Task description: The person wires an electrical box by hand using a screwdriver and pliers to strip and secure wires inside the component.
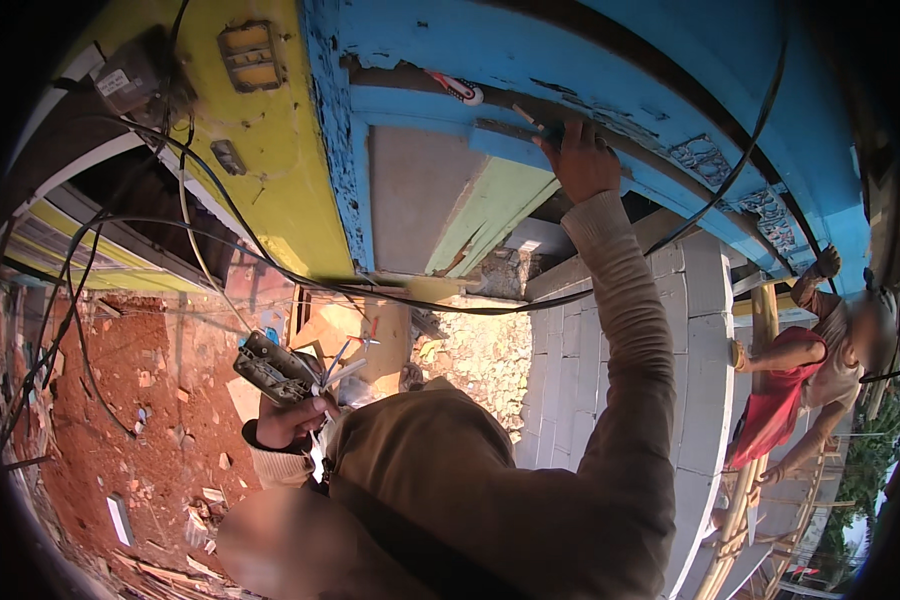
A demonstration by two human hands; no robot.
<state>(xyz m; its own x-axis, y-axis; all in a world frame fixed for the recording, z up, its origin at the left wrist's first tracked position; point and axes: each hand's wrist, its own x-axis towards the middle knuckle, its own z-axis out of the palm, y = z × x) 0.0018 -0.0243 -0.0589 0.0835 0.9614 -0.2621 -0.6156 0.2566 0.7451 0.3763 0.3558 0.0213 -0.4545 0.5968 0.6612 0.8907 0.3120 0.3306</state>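
My left hand [292,420] is closed around an electrical socket unit [273,368], with its back and metal parts showing. Loose wires, blue and white [342,370], stick out beside my fingers, and a pale cable [202,240] runs from the unit up to the yellow wall. At the end of my raised right arm, my right hand [584,160] grips a screwdriver [545,128] by its dark teal handle, the shaft pointing left. It is at a ledge of the blue wooden beam [420,105]. On that ledge, left of the screwdriver, lies a red and white utility knife [457,88].
Black cables [410,300] hang across the view. An open wall box [250,57] and a grey meter box [130,80] are on the yellow wall. Red soil and rubble [120,370] lie below. At right, another person [805,360] is on bamboo scaffolding [740,520] beside a grey block wall [620,370].
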